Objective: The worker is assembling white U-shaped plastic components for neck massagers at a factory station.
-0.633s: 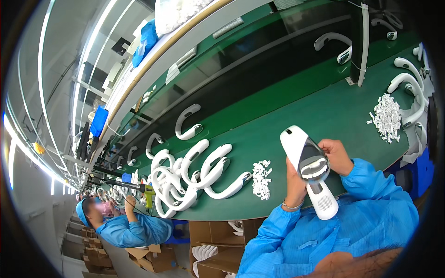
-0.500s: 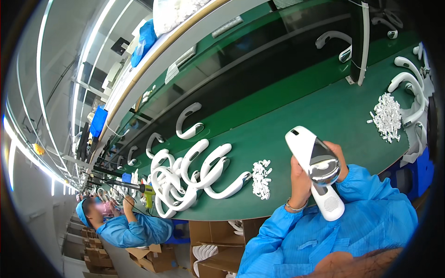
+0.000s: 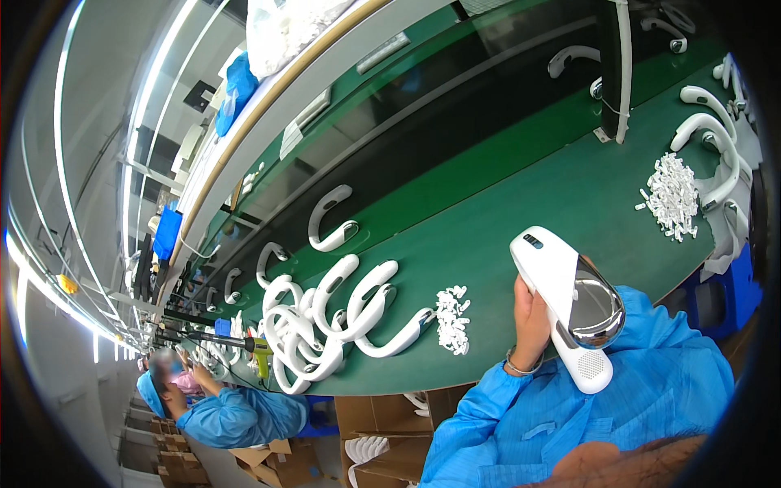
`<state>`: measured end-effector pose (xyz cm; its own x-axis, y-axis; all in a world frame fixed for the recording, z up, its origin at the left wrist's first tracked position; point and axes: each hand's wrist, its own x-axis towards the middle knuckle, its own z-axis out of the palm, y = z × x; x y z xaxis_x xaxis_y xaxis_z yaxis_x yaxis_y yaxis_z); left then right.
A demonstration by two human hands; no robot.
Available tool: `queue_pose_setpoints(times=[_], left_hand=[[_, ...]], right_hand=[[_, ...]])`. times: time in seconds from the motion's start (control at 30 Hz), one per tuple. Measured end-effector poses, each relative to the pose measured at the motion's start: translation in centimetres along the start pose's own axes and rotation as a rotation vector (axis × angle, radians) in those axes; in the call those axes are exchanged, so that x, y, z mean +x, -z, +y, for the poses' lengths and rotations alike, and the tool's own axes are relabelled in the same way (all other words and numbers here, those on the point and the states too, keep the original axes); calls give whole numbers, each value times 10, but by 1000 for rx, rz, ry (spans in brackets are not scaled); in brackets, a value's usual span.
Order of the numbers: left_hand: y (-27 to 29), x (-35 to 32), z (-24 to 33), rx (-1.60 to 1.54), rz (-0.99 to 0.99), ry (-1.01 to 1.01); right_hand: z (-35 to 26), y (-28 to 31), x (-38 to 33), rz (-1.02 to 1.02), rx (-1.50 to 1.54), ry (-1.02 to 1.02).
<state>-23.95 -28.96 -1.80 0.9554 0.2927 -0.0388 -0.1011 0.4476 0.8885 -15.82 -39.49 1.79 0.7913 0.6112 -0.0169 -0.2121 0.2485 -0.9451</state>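
Note:
Held up in front of my chest is a white curved neckband device (image 3: 541, 256) with a shiny chrome part and a patch of small holes at its lower end. My left hand (image 3: 533, 325) is closed around its left edge. My right hand (image 3: 588, 260) is behind the device; just a bit of it shows at the upper right edge, against the device. A small pile of white plastic parts (image 3: 452, 320) lies on the green table (image 3: 488, 244) left of my hands. Farther left is a heap of similar white devices (image 3: 305, 325).
A bigger pile of small white parts (image 3: 672, 198) lies at the right, beside more curved devices (image 3: 716, 154). A dark post (image 3: 614, 73) stands on the table's far side. Cardboard boxes (image 3: 382, 419) are below the near edge. At the left, a co-worker in blue (image 3: 244, 415) sits near a green-yellow power tool (image 3: 260, 350).
The device has turned, showing more of its white face and chrome side, and moved slightly right. My right hand, seen on its right side before, is now mostly hidden behind it.

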Motion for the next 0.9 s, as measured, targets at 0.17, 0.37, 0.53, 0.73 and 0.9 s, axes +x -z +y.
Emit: queue_pose_setpoints(times=[0.17, 0.37, 0.53, 0.73, 0.9], left_hand=[[-6, 2, -4, 89, 21, -90], [-14, 2, -6, 62, 33, -24], [-25, -4, -5, 232, 2, -84], [-29, -9, -7, 484, -20, -195], [-38, -8, -2, 609, -35, -292]], right_hand=[[13, 10, -1, 3, -1, 30], [12, 23, 4, 55, -54, 106], [10, 22, 8, 47, -92, 104], [19, 22, 9, 21, -130, 85], [28, 24, 10, 4, -171, 84]])
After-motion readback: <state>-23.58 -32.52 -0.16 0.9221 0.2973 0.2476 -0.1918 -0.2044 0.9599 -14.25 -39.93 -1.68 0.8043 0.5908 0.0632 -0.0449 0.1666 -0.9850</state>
